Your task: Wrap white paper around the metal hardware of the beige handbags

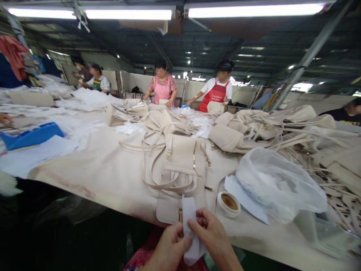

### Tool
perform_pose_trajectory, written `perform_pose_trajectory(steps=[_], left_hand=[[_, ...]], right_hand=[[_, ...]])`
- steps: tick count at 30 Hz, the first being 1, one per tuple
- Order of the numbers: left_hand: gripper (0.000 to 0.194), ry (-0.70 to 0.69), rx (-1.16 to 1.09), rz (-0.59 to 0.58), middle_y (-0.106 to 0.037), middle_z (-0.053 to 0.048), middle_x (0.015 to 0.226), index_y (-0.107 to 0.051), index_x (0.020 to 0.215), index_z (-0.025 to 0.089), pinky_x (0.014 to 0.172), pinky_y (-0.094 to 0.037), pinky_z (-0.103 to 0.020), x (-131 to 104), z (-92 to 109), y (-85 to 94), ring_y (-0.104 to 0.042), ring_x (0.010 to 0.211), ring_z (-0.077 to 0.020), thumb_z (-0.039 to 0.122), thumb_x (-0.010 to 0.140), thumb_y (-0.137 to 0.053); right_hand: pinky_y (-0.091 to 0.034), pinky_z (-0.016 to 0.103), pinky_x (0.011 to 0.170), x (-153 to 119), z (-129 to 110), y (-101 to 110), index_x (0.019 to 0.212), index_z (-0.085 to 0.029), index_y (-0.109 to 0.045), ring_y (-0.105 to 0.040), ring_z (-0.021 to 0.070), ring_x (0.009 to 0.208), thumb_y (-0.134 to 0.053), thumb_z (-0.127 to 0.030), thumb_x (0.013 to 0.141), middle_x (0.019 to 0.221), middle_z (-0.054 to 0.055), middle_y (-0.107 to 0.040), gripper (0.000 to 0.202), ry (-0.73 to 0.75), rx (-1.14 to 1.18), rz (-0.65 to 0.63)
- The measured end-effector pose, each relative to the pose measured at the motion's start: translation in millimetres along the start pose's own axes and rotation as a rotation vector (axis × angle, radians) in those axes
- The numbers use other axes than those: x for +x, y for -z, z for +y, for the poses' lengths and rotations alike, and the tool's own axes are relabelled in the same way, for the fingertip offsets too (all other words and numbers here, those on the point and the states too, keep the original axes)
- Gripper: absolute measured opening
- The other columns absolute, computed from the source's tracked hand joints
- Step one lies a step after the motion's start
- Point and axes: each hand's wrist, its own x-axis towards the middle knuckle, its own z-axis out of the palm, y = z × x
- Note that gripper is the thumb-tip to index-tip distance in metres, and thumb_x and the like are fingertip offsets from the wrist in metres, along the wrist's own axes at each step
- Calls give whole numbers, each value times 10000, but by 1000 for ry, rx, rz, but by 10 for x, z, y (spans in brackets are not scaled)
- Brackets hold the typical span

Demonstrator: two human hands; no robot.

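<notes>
Between my two hands is a folded strip of white paper [189,209], held upright over the table's front edge. My left hand [172,244] pinches its lower left side with thumb and fingers. On the right side my right hand [211,233] grips it, thumb lying across the front. Just behind the strip lies a beige handbag [180,154] with a gold zipper, its flap partly hanging toward me. The bag's long strap [166,185] loops over its left side. Part of a gold clasp shows beside the strip; the strip hides the rest.
A round white tub [229,204] with brown contents stands right of the bag. Beside it are blue-white paper [248,201] and a clear plastic bag [279,184]. Piled beige bags [254,128] cover the right. A blue tray [32,136] is at left. Several co-workers [162,88] are across the table.
</notes>
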Motion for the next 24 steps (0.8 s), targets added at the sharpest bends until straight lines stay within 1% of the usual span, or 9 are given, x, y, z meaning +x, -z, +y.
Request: perform_pose_trajectory(steps=[2, 4, 9, 11, 14, 16, 19, 22, 24], left_hand=[[666, -4, 29, -34, -629, -14, 587, -542, 1102, 130, 383, -425, -234, -14, 30, -9, -556, 399, -152, 624, 670, -653], [596, 0, 78, -91, -624, -2, 560, -525, 1156, 149, 383, -421, -231, -38, 124, -5, -540, 376, -146, 561, 735, -611], [422, 31, 200, -195, -568, 40, 434, -555, 1180, 175, 349, -276, -161, -70, 367, 44, -400, 262, -90, 374, 810, -513], [426, 62, 197, -195, -564, 42, 417, -573, 1173, 169, 343, -248, -158, -51, 379, 55, -367, 243, -82, 360, 797, -511], [418, 50, 175, -172, -517, 58, 379, -629, 1102, 153, 347, -237, -170, -11, 332, 58, -359, 255, -84, 361, 746, -562], [342, -17, 123, -138, -488, 69, 395, -680, 963, 144, 386, -259, -180, 5, 306, 64, -376, 316, -74, 331, 684, -619], [229, -36, 79, -110, -529, 45, 502, -690, 780, 134, 468, -318, -201, 3, 319, 102, -436, 437, -76, 306, 631, -661], [267, 50, 56, -102, -610, -3, 611, -691, 782, 136, 529, -394, -225, 21, 363, 162, -532, 528, -113, 373, 664, -658], [308, 88, -23, -114, -661, -34, 693, -693, 815, 135, 575, -448, -243, 64, 369, 184, -590, 595, -136, 392, 646, -681]], right_hand=[[-346, 229, 464, 30, 14, 16, 842, -204, -596, -522, 127, 485, -655, -400, 705, 540, -55, -567, 246, 4, 94, -30], [-326, 218, 453, 61, -35, 43, 887, -198, -589, -484, 108, 455, -660, -369, 682, 521, -77, -532, 277, -2, 160, -59], [-370, 221, 462, 114, -195, 119, 968, -183, -568, -559, 130, 521, -665, -388, 642, 649, -21, -640, 397, -66, 216, -127], [-335, 207, 439, 117, -193, 137, 941, -176, -569, -530, 116, 496, -672, -406, 639, 614, -26, -622, 394, -63, 198, -146], [-262, 190, 411, 109, -158, 147, 889, -184, -558, -401, 69, 418, -673, -396, 642, 518, -90, -503, 345, -48, 216, -131], [-253, 191, 409, 100, -164, 150, 884, -198, -549, -355, 61, 402, -678, -375, 622, 491, -119, -437, 341, -44, 223, -100], [-286, 203, 431, 87, -235, 160, 906, -208, -543, -397, 76, 419, -679, -351, 607, 499, -122, -451, 359, -48, 239, -116], [-338, 224, 481, 85, -312, 170, 923, -204, -543, -476, 99, 469, -673, -332, 628, 546, -102, -520, 347, -16, 253, -180], [-369, 238, 513, 86, -328, 174, 926, -204, -544, -516, 117, 512, -659, -330, 651, 578, -84, -556, 324, 17, 232, -212]])
